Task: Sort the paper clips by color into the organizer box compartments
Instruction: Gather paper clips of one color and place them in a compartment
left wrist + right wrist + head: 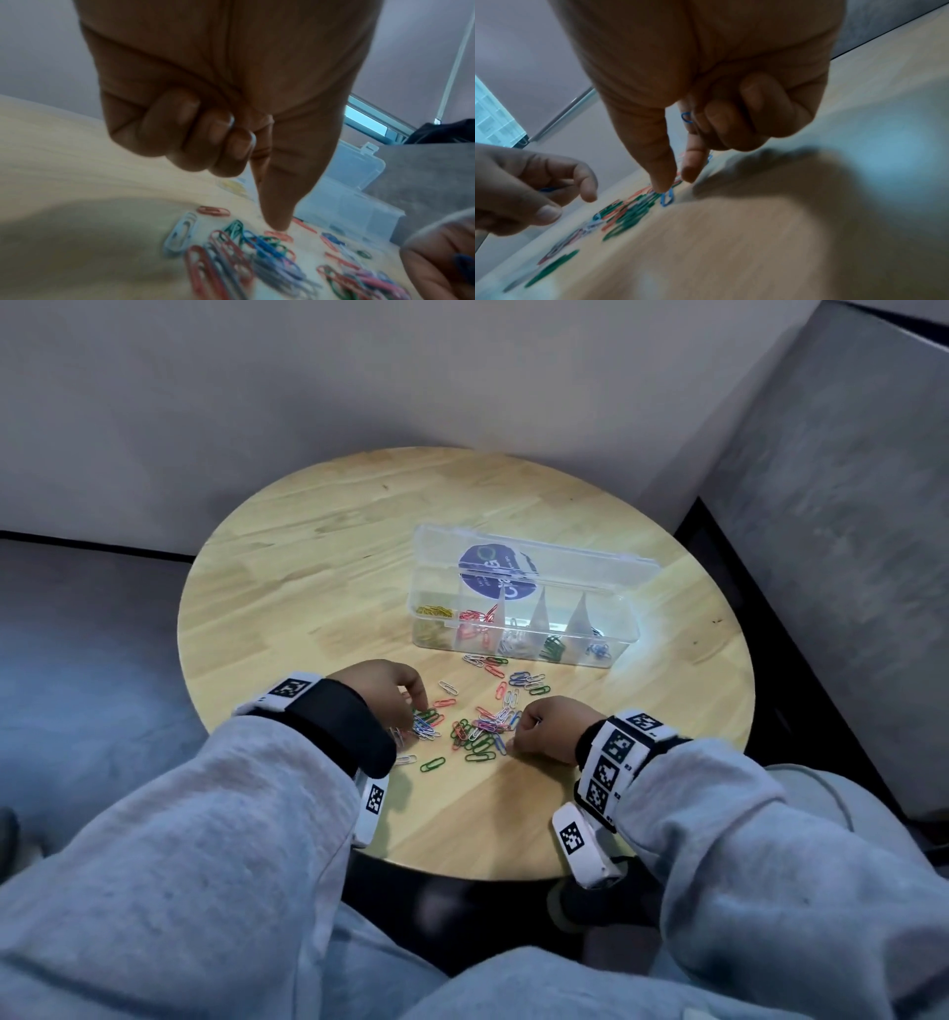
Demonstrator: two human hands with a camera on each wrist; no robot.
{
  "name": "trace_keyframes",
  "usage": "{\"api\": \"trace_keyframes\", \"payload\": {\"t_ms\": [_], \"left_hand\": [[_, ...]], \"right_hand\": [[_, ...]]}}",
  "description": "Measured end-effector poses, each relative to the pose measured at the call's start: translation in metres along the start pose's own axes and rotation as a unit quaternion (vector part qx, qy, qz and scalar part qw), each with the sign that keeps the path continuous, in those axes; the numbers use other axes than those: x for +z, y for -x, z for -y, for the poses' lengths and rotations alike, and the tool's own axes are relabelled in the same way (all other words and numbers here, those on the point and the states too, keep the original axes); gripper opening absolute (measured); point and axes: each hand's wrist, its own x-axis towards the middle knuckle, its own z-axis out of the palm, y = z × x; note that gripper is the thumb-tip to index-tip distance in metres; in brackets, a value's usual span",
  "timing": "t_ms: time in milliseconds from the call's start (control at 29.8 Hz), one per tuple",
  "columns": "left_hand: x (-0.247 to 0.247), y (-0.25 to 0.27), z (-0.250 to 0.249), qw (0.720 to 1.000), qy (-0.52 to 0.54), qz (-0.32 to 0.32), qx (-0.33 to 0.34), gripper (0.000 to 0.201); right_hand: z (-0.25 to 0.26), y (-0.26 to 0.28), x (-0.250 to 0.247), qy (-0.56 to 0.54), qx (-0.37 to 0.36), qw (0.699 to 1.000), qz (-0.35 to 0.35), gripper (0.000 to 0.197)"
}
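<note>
Round wooden table [318, 567] | organizer box [611, 629] label unreadable | left hand [382, 690], right hand [547, 731] fingers pinching blue clips [686, 118]

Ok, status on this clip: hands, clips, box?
Left hand picking in the loose multicoloured paper clip pile; right hand holds blue clips, thumb on another blue paper clip. Clear plastic organizer box open, partly filled. Nothing in the way.
</note>
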Motion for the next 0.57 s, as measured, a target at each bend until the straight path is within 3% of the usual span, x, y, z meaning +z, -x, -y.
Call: {"api": "trace_keyframes", "payload": {"t_ms": [269,437,571], "left_hand": [[0.011,-0.008,-0.004,0.998,-0.051,0.022,0.011,0.020],[0.015,-0.014,0.000,0.998,-0.051,0.015,0.013,0.021],[0.014,-0.016,0.002,0.999,-0.031,0.012,0.018,0.009]], "right_hand": [[0.010,-0.008,0.011,0.041,-0.015,0.999,-0.029,0.011],[0.011,-0.012,0.014,0.031,-0.015,0.999,-0.004,0.009],[0.005,-0.011,0.010,0.022,-0.018,0.999,0.016,0.010]]}}
